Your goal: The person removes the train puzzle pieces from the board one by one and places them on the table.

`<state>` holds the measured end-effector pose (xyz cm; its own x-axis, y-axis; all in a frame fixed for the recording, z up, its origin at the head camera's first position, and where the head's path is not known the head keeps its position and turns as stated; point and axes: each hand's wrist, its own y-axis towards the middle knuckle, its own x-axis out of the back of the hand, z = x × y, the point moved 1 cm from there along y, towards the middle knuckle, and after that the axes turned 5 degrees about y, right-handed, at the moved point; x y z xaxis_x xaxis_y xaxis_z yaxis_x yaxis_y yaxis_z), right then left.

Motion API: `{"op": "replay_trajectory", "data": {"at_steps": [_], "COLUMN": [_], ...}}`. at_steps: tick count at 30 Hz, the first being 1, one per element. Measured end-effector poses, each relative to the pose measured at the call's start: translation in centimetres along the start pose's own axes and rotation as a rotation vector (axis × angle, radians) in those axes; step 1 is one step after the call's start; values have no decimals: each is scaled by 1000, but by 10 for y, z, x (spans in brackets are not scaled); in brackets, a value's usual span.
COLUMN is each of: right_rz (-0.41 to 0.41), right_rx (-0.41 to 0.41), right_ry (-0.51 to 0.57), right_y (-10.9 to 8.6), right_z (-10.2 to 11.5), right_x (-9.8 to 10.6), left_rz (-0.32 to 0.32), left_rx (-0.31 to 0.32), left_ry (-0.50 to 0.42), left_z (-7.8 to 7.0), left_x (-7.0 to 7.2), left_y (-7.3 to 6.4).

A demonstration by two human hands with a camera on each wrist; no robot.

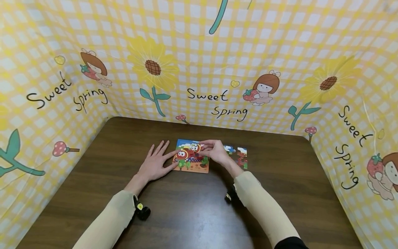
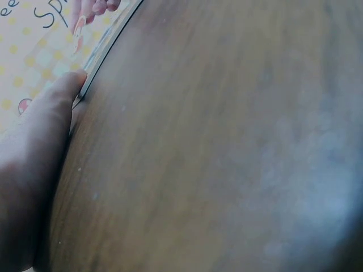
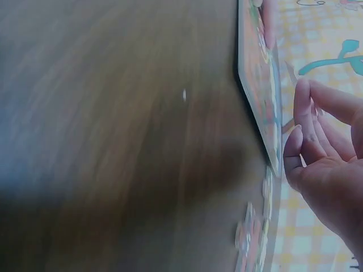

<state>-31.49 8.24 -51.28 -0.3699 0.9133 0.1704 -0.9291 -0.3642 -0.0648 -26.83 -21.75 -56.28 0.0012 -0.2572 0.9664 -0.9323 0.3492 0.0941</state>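
Observation:
A jigsaw puzzle board (image 1: 192,167) with a colourful cartoon picture, including red round-eyed figures, lies flat on the table. My left hand (image 1: 154,166) rests on the table at its left, fingers spread, with thumb and forefinger reaching the board's left edge. In the left wrist view, the left thumb (image 2: 65,88) lies right at the board's edge. Over the board's upper right, my right hand (image 1: 216,152) pinches a small puzzle piece (image 2: 78,35) between thumb and fingers. The right wrist view shows the right hand (image 3: 326,141) above the board, the piece mostly hidden by its fingers.
Loose puzzle pieces (image 1: 242,152) lie to the right of the board, partly behind the right hand. The brown wooden table (image 1: 174,207) is bordered by a yellow checked cloth (image 1: 192,62) hanging at its back and sides.

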Motion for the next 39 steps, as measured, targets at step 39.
{"op": "replay_trajectory", "data": {"at_steps": [39], "right_rz": [-37], "right_rx": [52], "right_ry": [-239], "right_y": [-50], "right_z": [-14], "right_x": [52], "left_rz": [-34], "left_rx": [-23], "left_ry": [-8], "left_z": [0], "left_x": [1], "left_y": [-1]}}
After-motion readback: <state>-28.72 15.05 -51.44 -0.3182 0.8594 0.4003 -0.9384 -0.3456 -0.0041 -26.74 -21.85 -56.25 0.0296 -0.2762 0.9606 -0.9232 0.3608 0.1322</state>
